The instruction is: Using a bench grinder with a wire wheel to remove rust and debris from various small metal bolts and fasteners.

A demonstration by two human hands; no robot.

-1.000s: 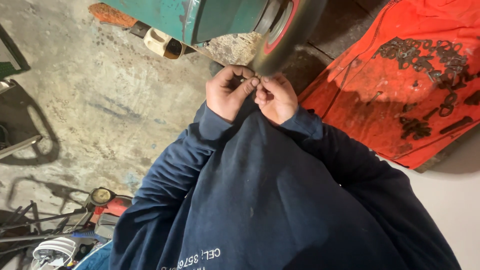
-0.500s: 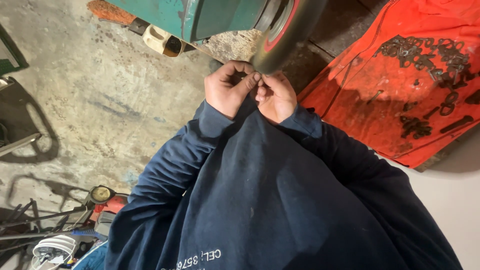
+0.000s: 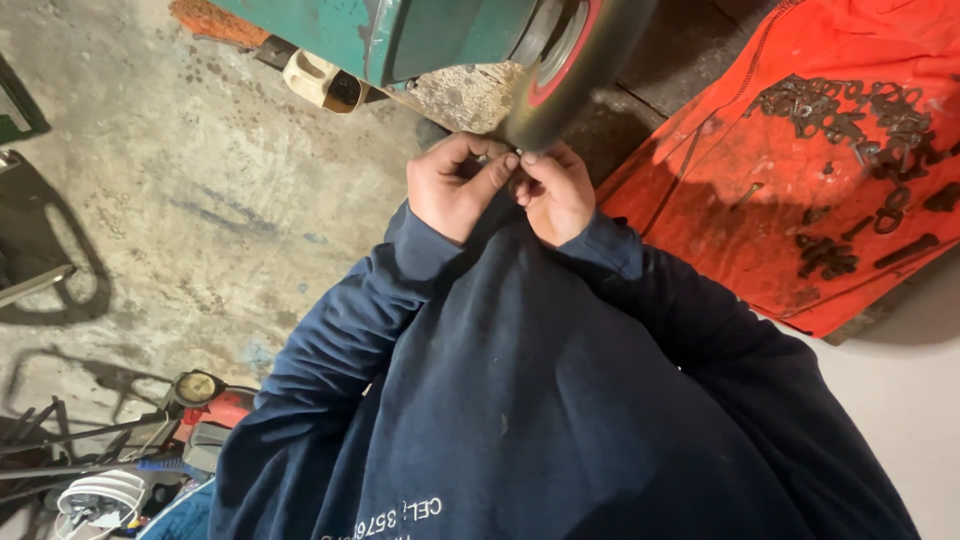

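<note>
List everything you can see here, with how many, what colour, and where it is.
grinding wheel: one, dark with a red centre, top middle, just above the hands
machine body: one, green, top centre
small part: one, mostly hidden, pinched between both hands at the wheel
tray: one, orange, right side
metal pieces: many, dark, scattered on the tray
floor: grey stained concrete, left side
red tool: one, with a round gauge, lower left
sweater: one, navy blue, bottom centre
left hand: one, at the wheel, gripping the small part
right hand: one, beside the left, also on the part
</note>
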